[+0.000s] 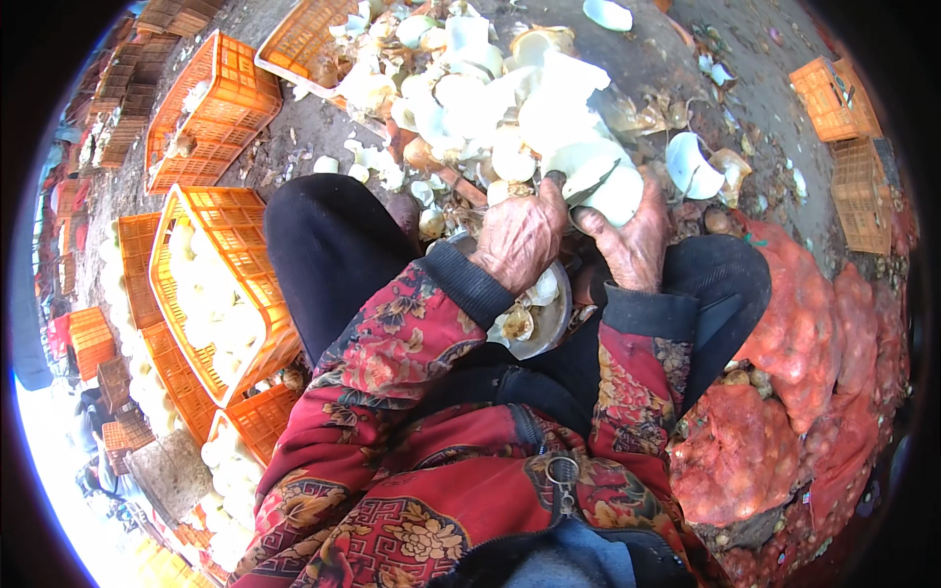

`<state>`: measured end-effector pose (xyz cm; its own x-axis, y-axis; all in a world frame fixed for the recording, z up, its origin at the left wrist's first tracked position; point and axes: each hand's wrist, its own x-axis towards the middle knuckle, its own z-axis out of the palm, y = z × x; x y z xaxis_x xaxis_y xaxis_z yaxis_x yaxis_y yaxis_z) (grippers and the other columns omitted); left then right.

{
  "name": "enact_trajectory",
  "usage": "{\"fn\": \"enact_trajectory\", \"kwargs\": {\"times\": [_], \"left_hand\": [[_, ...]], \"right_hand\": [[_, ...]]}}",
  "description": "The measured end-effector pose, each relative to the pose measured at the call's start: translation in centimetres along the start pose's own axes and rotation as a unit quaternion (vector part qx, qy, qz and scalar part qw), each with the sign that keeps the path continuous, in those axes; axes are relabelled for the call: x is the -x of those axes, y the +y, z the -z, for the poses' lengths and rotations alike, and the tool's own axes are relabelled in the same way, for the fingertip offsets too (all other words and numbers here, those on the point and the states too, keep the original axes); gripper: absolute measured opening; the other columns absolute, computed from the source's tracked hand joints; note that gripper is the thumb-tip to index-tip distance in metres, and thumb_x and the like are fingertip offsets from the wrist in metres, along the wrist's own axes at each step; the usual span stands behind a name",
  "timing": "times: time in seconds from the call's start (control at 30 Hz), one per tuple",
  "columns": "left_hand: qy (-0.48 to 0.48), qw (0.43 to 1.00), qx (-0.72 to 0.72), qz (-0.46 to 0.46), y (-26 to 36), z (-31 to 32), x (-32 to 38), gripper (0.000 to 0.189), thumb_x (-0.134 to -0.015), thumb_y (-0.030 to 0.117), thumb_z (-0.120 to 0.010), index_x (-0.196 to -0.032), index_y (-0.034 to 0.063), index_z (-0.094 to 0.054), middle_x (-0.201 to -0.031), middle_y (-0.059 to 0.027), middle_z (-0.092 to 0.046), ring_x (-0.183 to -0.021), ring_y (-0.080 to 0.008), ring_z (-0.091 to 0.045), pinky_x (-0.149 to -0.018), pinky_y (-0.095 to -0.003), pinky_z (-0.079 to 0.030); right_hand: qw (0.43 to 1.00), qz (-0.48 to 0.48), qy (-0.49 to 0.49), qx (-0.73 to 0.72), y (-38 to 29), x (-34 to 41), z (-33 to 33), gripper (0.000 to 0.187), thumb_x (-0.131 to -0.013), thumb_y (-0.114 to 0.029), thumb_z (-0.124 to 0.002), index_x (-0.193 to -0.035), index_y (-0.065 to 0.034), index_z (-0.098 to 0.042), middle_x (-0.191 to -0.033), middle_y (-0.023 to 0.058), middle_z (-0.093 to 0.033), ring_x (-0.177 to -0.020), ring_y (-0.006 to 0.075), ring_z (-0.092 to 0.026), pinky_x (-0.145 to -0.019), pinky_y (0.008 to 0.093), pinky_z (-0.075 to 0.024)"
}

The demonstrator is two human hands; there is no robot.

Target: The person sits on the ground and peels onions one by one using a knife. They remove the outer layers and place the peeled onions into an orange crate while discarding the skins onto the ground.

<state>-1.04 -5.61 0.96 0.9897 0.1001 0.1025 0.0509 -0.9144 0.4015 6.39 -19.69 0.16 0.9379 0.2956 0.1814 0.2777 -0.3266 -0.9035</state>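
Observation:
In my right hand (pixel 625 239) is a large pale onion (pixel 621 197), held between thumb and fingers. Against its near side lies a dark, thin knife blade (pixel 595 182). My left hand (pixel 522 235) is closed at the blade's lower end, apparently on the knife's handle, which its fingers hide. The left thumb lies beside the onion. Just past both hands spreads a heap of white onion layers and dry skins (pixel 470 95), its middle washed out by glare. Below my left hand, between the legs, a metal basin (pixel 555 331) with onion scraps is partly covered.
On the left stand orange plastic crates (pixel 242 294), one holding peeled white onions (pixel 209 294). Red mesh sacks of onions (pixel 735 456) lean at the right beside my knee. Further crates (pixel 834 99) stand at the upper right. Loose layers (pixel 691 165) litter the ground.

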Motion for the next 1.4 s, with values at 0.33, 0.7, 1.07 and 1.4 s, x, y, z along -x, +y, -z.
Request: {"fn": "enact_trajectory", "kwargs": {"times": [0.33,0.7,1.07,1.4], "left_hand": [[-0.029,0.968,0.228,0.102,-3.5,-0.7,-1.2,0.020,-0.079,0.017,-0.059,-0.080,-0.0039,-0.058,-0.064,-0.0188,-0.060,-0.056,-0.0267,-0.062,-0.049,-0.0381,-0.049],[-0.152,0.525,0.796,0.259,-2.1,0.1,0.2,0.040,-0.082,0.035,-0.063,-0.113,0.0116,-0.055,-0.077,-0.0016,-0.054,-0.053,-0.0100,-0.048,-0.046,-0.0254,-0.041],[0.270,0.363,0.872,0.187,-6.2,11.9,4.4,0.044,-0.073,0.035,-0.067,-0.107,0.0125,-0.050,-0.075,-0.0053,-0.057,-0.048,-0.0146,-0.045,-0.040,-0.0265,-0.035],[0.565,0.399,0.651,0.311,-36.1,21.0,22.0,0.055,-0.071,0.039,-0.077,-0.106,0.0081,-0.049,-0.070,-0.0062,-0.052,-0.047,-0.0155,-0.046,-0.040,-0.0298,-0.041]], "right_hand": [[0.974,-0.055,0.023,-0.217,0.8,0.2,0.4,0.065,-0.058,-0.013,-0.078,-0.115,0.0003,-0.048,-0.107,0.0101,-0.056,-0.096,0.0204,-0.057,-0.080,0.0316,-0.0490],[0.986,0.112,-0.053,-0.110,-0.4,0.0,-0.3,0.082,-0.061,-0.027,-0.079,-0.129,0.0000,-0.042,-0.125,0.0121,-0.047,-0.114,0.0249,-0.048,-0.097,0.0378,-0.0404],[0.941,-0.102,-0.131,-0.295,-1.7,-1.3,-0.7,0.047,-0.086,-0.028,-0.062,-0.125,-0.0051,-0.046,-0.123,0.0107,-0.055,-0.106,0.0297,-0.059,-0.074,0.0360,-0.0530],[0.935,-0.108,-0.208,-0.266,0.0,-1.9,-2.0,0.048,-0.084,-0.026,-0.066,-0.122,-0.0029,-0.048,-0.114,0.0088,-0.059,-0.090,0.0226,-0.064,-0.063,0.0277,-0.0551]]}}
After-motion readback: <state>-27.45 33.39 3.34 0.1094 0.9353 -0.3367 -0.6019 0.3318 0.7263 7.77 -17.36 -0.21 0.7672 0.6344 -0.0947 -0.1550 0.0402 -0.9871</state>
